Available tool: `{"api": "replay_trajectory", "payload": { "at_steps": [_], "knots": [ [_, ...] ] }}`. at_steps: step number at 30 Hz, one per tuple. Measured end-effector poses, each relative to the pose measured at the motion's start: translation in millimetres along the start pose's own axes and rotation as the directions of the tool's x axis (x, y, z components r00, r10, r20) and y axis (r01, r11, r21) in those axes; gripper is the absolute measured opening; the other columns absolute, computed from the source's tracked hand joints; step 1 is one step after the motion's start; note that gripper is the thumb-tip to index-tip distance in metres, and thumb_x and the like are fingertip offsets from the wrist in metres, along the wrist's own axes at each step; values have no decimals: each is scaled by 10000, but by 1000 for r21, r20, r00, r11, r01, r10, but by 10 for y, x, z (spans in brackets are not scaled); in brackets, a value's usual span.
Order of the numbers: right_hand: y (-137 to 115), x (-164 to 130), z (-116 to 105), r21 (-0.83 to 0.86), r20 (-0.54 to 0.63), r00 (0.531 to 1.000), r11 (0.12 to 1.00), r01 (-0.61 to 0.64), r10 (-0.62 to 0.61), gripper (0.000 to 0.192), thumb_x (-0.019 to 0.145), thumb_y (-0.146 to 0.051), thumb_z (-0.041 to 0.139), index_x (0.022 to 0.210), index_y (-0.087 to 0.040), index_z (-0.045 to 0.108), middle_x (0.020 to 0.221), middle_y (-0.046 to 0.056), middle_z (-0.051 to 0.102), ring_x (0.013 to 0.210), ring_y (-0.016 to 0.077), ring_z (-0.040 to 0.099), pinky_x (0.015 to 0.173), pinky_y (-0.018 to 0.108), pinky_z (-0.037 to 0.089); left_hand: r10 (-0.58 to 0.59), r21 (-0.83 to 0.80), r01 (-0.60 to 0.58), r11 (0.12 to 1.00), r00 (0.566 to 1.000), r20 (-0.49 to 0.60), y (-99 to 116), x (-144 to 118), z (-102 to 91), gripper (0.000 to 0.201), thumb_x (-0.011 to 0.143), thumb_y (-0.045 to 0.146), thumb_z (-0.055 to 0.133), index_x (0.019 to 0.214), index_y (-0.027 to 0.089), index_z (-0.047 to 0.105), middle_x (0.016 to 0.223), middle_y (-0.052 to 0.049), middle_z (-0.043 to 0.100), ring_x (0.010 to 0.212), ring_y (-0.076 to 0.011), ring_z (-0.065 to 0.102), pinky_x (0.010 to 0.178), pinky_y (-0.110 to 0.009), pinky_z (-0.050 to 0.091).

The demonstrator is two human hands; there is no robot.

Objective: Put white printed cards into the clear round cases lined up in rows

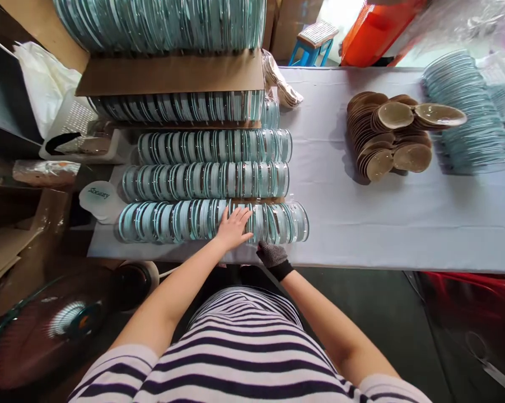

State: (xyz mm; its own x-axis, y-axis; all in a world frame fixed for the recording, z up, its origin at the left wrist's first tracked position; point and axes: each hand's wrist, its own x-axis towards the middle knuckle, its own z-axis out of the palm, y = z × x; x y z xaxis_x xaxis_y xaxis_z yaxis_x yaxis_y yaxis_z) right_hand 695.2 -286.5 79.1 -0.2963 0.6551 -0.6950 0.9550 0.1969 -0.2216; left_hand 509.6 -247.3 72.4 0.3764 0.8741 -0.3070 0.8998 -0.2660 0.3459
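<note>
The near row (213, 221) of glass discs stands on edge along the front of the surface (382, 224), its long axis running left to right across the person's body. This row serves as the landmark for all else.

The left hand (234, 226) is bare and lies flat on top of the row, a little right of its middle, fingers spread and pointing away from the person; it presses rather than grips, and holds nothing. The right hand (272, 254), in a dark dotted glove, sits just right of the left hand at the row's near edge. Its fingers are tucked against the discs, and whether they pinch one cannot be told.

The discs lie directly in front of both hands, the right-hand end of the row closer to the gloved hand.

Behind the row are two more rows (206, 163) laid parallel, then cardboard (172, 73) carrying further discs. Well to the right of the row sit brown dishes (387, 137) and a slanted glass stack (471, 115). Left of the row lies a white label (98, 196).
</note>
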Motion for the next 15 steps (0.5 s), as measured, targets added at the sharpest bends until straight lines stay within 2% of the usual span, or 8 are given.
{"api": "replay_trajectory", "payload": {
  "at_steps": [3, 6, 9, 10, 12, 13, 15],
  "knots": [
    [-3, -2, 266, 11, 50, 998, 999, -39, 38, 397, 969, -307, 351, 1239, -268, 639, 1162, 88, 716, 1015, 286, 684, 816, 387, 541, -7, 5, 7, 1000, 1000, 11, -14, -16, -16, 714, 889, 510, 533, 1525, 256, 329, 1581, -71, 356, 1481, -294, 253, 1215, -593, 32],
    [17, -40, 191, 30, 8, 1000, 999, -14, 13, 392, 979, -354, 349, 1187, -278, 673, 1116, 90, 730, 979, 283, 692, 787, 380, 544, -12, 12, 12, 1000, 1000, 22, 26, -29, -54, 725, 887, 490, 541, 1531, 245, 314, 1591, -83, 333, 1495, -302, 213, 1208, -607, 55],
    [140, -68, -238, 48, -181, 983, 999, 7, 2, 435, 1003, -393, 310, 1169, -246, 684, 1134, 113, 715, 1017, 259, 679, 828, 345, 529, 35, 10, -36, 999, 999, 9, 183, 15, -77, 770, 891, 506, 533, 1550, 205, 272, 1615, -106, 272, 1512, -305, 149, 1209, -598, 54],
    [195, -39, -439, 27, -250, 968, 999, -23, 29, 443, 1008, -387, 301, 1201, -233, 669, 1158, 120, 704, 1038, 256, 671, 845, 342, 523, 61, 7, -61, 998, 998, 5, 259, 48, -74, 793, 889, 525, 532, 1555, 193, 258, 1620, -112, 255, 1515, -304, 137, 1212, -590, 53],
    [290, 108, -858, -75, -311, 946, 990, -121, 93, 430, 1004, -363, 327, 1262, -202, 632, 1221, 149, 672, 1080, 269, 653, 868, 357, 516, 84, 3, -84, 996, 996, 12, 420, 134, -54, 848, 874, 571, 540, 1562, 177, 239, 1626, -120, 236, 1516, -306, 134, 1214, -583, 66],
    [318, 224, -1050, -151, -271, 958, 980, -133, 88, 415, 991, -336, 368, 1276, -176, 623, 1250, 171, 654, 1114, 282, 639, 891, 368, 509, 79, 5, -79, 997, 997, 21, 493, 182, -39, 871, 865, 593, 544, 1563, 175, 236, 1627, -122, 232, 1514, -312, 138, 1211, -588, 78],
    [326, 502, -1344, -248, -121, 990, 964, -99, 71, 369, 955, -293, 458, 1236, -149, 650, 1219, 186, 669, 1092, 277, 653, 882, 357, 516, 53, 24, -54, 998, 998, 47, 602, 273, -6, 882, 861, 624, 527, 1562, 171, 243, 1626, -125, 233, 1509, -329, 148, 1203, -604, 90]
  ]
}}
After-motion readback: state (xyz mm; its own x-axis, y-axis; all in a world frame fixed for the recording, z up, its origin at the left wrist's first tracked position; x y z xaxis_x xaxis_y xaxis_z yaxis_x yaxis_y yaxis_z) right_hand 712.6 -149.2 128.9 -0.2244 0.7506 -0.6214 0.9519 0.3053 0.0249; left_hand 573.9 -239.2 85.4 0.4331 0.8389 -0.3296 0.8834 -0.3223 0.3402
